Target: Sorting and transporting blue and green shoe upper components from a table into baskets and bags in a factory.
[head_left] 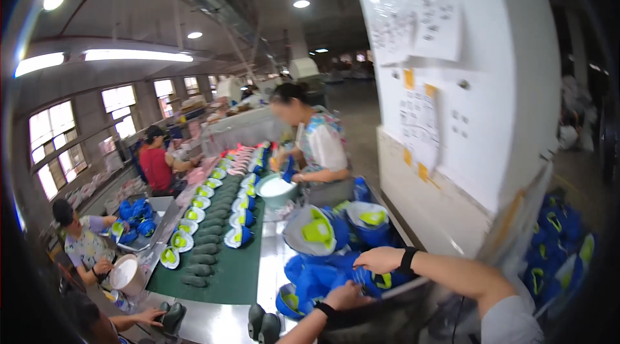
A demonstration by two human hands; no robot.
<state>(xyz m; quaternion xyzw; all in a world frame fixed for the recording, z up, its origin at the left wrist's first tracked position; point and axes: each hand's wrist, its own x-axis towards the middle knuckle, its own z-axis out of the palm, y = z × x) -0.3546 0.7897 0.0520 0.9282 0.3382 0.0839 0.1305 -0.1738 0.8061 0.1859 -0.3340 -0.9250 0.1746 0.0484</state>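
A heap of blue shoe uppers [310, 281] with lime-yellow insides lies at the end of the bench. Over its right part, my right hand [381, 259] has its fingers closed on the edge of a blue shoe upper [368, 283]. Lower and to the left, my left hand [349, 295] pinches the same upper from the near side. Motion blur softens the fingertips. Two larger uppers with pale lining, one a grey-rimmed upper [311, 231], rest just beyond my hands. Dark green shoe lasts [265, 323] stand left of my left forearm.
A green conveyor belt [245, 279] carries rows of uppers and green lasts. A co-worker [323, 144] handles a blue upper over a pale tub [276, 190]. Other workers line the left side. A white pillar [445, 118] rises at right, beside more piled blue uppers [555, 234].
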